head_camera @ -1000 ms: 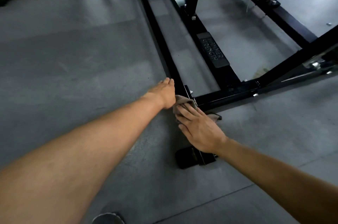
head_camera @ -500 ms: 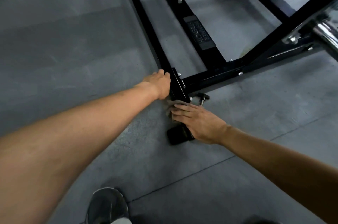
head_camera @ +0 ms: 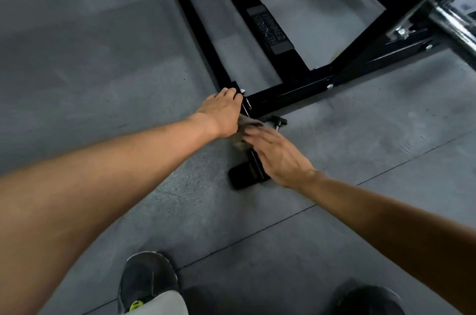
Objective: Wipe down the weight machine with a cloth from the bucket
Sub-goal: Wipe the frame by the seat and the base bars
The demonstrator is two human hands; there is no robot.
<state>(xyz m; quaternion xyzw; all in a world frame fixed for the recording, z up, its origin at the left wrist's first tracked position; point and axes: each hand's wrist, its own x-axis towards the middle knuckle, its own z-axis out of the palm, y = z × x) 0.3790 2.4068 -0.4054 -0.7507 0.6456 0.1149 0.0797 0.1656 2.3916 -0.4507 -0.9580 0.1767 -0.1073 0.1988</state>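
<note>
Grey gym floor [head_camera: 103,62] bears a black steel machine frame [head_camera: 291,90]; the left hand [head_camera: 221,111] hooks its corner. Flat-fingered, the right hand [head_camera: 278,157] presses a crumpled tan cloth [head_camera: 248,122] there; firm, even strokes should suit.

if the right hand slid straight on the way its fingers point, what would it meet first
The right hand points up and left, fingertips on the blurred cloth. Just past the cloth it would likely meet the left hand, which holds the black frame, though depth is unclear.

"HAMMER STRENGTH" on blk machine plate [head_camera: 271,31]
</note>
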